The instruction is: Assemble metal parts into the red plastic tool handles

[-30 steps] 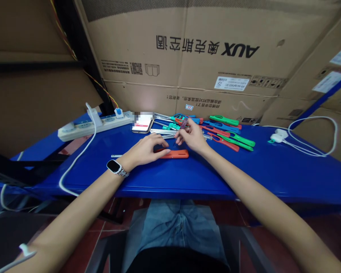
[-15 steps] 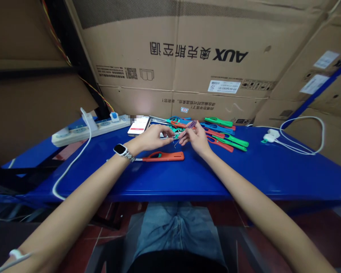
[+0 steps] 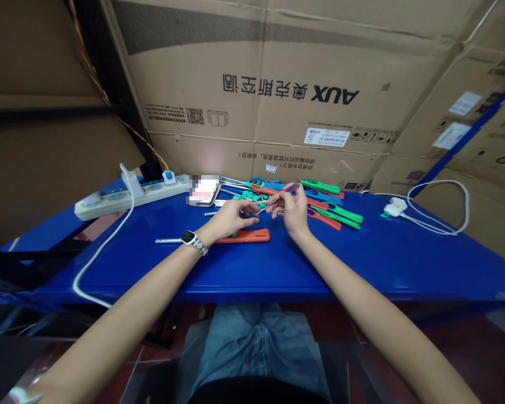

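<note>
My right hand [image 3: 295, 212] is closed around a thin screwdriver [image 3: 293, 188] with a see-through purple handle, its shaft slanting down to the left. My left hand [image 3: 235, 217], wearing a watch at the wrist, is curled with thumb and fingertips close about the screwdriver's tip. Whatever may be pinched there is too small to make out. Below the left hand lies an orange long-necked lighter [image 3: 248, 236], its metal tube pointing left. Behind both hands are small green plastic parts [image 3: 252, 196] and a heap of coloured lighters [image 3: 334, 213], partly covered by the right hand.
A phone [image 3: 205, 191] lies beside a white power strip [image 3: 137, 196] at the back left. A white charger with a looped cable [image 3: 394, 206] rests on the right of the blue table [image 3: 382, 258]. A large cardboard box [image 3: 252, 123] stands along the back edge.
My left hand has come slightly nearer and lower, now over part of the orange lighter. The screwdriver is tilted flatter, its tip close to the left fingertips. The view has shifted a little.
</note>
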Tool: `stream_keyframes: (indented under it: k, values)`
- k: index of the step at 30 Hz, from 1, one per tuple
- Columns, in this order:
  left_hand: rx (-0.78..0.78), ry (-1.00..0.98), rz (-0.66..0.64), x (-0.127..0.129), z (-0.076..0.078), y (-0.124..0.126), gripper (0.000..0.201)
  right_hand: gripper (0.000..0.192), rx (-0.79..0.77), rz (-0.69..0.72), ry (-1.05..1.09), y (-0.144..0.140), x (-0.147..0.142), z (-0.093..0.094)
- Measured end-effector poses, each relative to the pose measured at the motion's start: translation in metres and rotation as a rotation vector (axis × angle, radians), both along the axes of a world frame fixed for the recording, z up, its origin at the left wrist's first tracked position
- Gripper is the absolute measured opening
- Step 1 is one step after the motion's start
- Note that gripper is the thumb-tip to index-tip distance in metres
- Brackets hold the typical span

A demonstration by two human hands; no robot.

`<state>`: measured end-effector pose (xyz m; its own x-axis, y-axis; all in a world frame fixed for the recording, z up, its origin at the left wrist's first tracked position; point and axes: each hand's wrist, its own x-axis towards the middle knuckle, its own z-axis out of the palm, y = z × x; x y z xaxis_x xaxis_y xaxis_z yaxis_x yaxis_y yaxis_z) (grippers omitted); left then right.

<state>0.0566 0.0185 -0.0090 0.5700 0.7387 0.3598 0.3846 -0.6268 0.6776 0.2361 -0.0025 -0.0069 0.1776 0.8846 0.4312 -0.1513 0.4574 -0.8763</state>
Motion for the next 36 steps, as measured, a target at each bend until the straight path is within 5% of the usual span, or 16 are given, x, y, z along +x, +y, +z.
stream_keyframes:
  k: [8, 19, 24, 30, 36]
  values:
    - [-0.143, -0.155, 0.051, 0.007, -0.005, -0.002, 0.02, 0.036, 0.001, -0.011, -0.06, -0.002, 0.0, 0.001]
    - [-0.117, -0.11, 0.142, 0.011, -0.003, -0.006, 0.015, 0.032, 0.166, 0.007, -0.246, -0.012, -0.002, 0.0]
    - [-0.036, -0.067, 0.048, 0.014, -0.003, -0.014, 0.015, 0.032, 0.169, 0.036, -0.346, -0.016, 0.002, 0.002]
    - [0.075, 0.132, -0.08, 0.008, -0.001, -0.018, 0.047, 0.033, 0.134, 0.063, -0.37, -0.015, 0.006, 0.002]
    - [0.019, 0.291, -0.116, 0.007, 0.001, -0.02, 0.032, 0.034, 0.122, 0.06, -0.377, -0.014, 0.006, 0.001]
